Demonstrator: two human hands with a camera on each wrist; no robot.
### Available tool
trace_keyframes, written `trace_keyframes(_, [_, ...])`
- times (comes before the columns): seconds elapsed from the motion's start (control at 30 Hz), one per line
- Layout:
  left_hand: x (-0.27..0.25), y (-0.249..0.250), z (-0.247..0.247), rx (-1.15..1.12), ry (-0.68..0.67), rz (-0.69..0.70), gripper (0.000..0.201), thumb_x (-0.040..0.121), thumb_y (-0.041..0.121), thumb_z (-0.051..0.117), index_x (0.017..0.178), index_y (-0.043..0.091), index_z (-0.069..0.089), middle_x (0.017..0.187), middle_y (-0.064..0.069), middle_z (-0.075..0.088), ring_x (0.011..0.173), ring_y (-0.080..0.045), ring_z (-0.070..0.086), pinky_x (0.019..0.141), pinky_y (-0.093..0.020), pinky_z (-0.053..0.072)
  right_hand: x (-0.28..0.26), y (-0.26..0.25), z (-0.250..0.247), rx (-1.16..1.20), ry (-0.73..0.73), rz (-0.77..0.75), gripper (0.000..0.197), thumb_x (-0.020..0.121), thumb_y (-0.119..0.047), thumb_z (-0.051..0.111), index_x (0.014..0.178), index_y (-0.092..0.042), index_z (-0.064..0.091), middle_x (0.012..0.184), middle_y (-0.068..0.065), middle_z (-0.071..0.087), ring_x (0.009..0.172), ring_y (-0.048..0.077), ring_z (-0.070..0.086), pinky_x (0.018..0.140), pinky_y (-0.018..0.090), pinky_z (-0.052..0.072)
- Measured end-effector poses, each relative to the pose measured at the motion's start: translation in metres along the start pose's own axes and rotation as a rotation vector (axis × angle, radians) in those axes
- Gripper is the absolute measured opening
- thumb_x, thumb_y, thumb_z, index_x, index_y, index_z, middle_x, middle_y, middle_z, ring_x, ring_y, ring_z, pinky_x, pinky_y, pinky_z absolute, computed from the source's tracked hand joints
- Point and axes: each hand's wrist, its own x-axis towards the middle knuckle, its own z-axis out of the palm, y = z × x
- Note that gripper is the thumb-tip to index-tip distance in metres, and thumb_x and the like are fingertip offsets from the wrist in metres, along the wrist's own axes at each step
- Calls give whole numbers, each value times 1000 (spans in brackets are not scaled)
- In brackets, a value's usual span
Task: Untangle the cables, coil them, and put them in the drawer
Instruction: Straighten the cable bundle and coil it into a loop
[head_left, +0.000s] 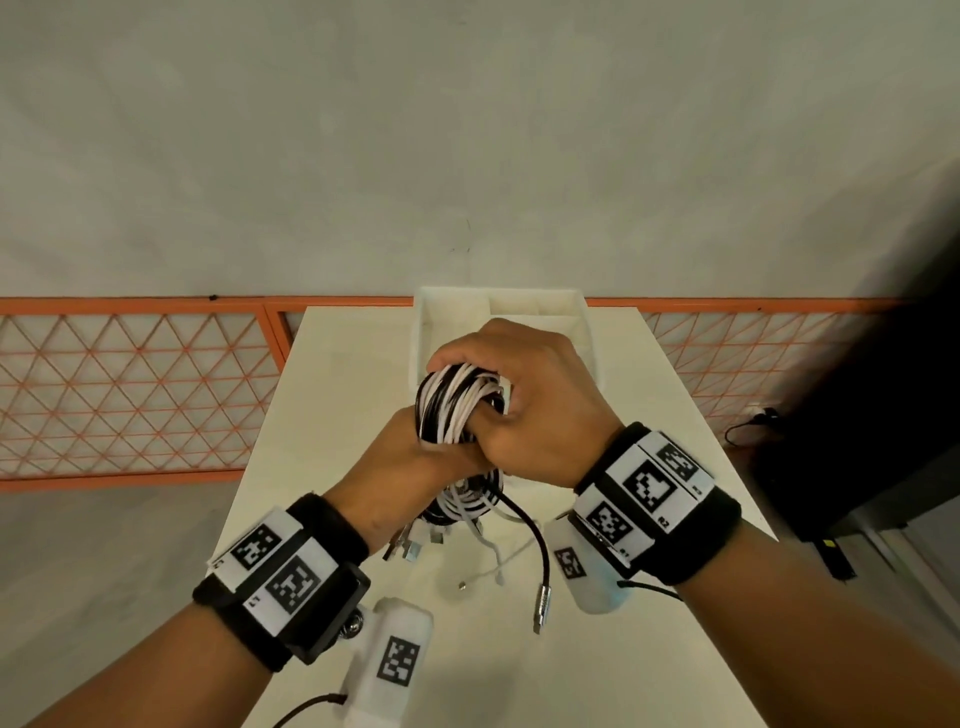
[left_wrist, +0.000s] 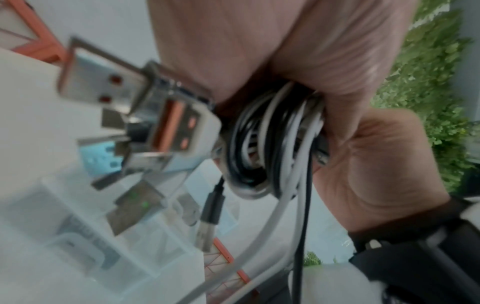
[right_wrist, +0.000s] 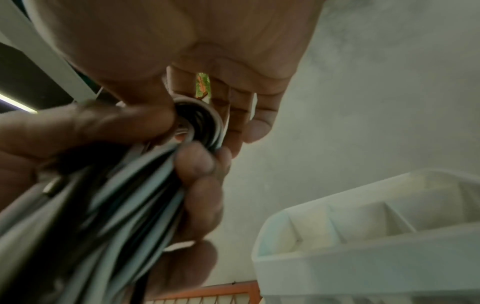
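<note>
A bundle of black and white cables (head_left: 452, 410) is held above the white table (head_left: 322, 415). My left hand (head_left: 410, 457) grips the bundle from below, fingers curled round the loops. My right hand (head_left: 519, 395) curls over the top of the same bundle. In the left wrist view the cable bundle (left_wrist: 272, 148) sits in the palm, with several USB plugs (left_wrist: 161, 115) hanging beside it. Loose ends with plugs (head_left: 540, 608) dangle down to the table. The right wrist view shows the cable bundle (right_wrist: 109, 195) running through the fingers (right_wrist: 200, 164). A white drawer tray (head_left: 535, 306) stands behind the hands.
The white tray (right_wrist: 363, 236) has several compartments and sits at the table's far edge. An orange mesh fence (head_left: 130, 389) runs behind the table. A dark object (head_left: 883, 415) stands at the right.
</note>
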Motion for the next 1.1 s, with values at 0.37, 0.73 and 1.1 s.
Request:
trace_keyframes(0.37, [13, 15, -14, -328, 228, 17, 15, 86, -9, 58, 87, -2, 71, 82, -18, 74, 83, -31, 74, 79, -41, 61, -40, 9, 15, 428, -494, 501, 19, 92, -16, 70, 110, -13, 65, 75, -1, 74, 70, 18, 72, 76, 33, 59])
trace_keyframes(0.73, [16, 9, -37, -617, 223, -6, 7, 80, 4, 61, 83, 4, 67, 78, -9, 67, 69, -20, 66, 69, -33, 58, -59, 31, -5, 942, -76, 643, 30, 90, -33, 69, 104, -9, 79, 53, 3, 50, 53, 19, 42, 53, 22, 38])
trace_keyframes(1.1, [3, 11, -11, 205, -105, -197, 19, 86, 5, 70, 104, 10, 69, 88, -13, 74, 78, -19, 68, 80, -36, 54, -30, 18, -7, 431, -150, 606, 16, 77, -1, 82, 81, -12, 71, 64, -4, 71, 55, 5, 61, 56, 22, 49])
